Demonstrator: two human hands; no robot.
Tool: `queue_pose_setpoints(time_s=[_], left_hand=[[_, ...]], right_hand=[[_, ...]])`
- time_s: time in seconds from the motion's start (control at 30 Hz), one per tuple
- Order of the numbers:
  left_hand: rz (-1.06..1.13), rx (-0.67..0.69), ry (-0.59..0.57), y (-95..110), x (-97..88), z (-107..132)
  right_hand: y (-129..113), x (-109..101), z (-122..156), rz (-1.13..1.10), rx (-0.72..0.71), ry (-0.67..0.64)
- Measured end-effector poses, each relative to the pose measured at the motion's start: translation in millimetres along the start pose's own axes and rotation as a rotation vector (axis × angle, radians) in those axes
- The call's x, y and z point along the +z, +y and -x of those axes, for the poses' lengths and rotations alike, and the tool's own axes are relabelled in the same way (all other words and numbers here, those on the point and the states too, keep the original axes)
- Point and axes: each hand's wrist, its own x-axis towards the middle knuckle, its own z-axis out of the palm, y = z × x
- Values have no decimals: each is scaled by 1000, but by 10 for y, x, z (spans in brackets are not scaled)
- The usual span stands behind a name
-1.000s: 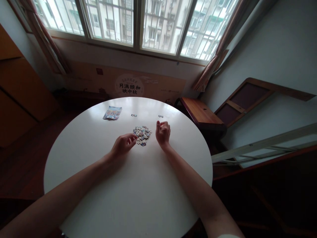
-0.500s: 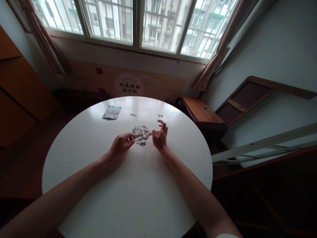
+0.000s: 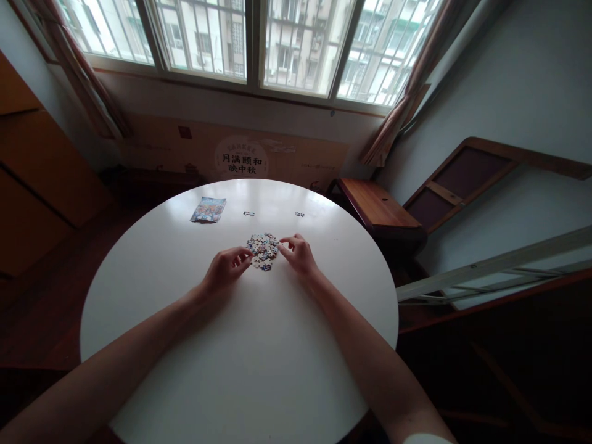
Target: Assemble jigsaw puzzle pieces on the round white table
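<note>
A heap of small jigsaw puzzle pieces lies on the white round table, some showing pale backs and others printed faces. My left hand rests at the heap's left edge, its bent fingertips by the outer pieces and a gap between thumb and fingers. On the heap's right side is my right hand, thumb and forefinger apart, with no piece visible between them. Farther back lie two small groups of pieces, a left group and a right group.
A printed picture packet lies at the table's back left. Beyond the right rim stands a wooden stool or small bench. A pale metal rail runs along the right, and a barred window spans the far wall.
My right hand has turned toward the heap; its raised fingers have come down to the pieces' right edge. My left hand has stayed nearly in place.
</note>
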Motion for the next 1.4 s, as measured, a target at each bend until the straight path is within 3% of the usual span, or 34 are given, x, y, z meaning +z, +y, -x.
queue_pose_setpoints(time_s=[0.2,1.4], left_hand=[[-3,8,7,8,-2,-3],[23,6,-34,44,-5,4]], right_hand=[[1,24,12,48,23,-82],[-72,86,37,157,103,-88]])
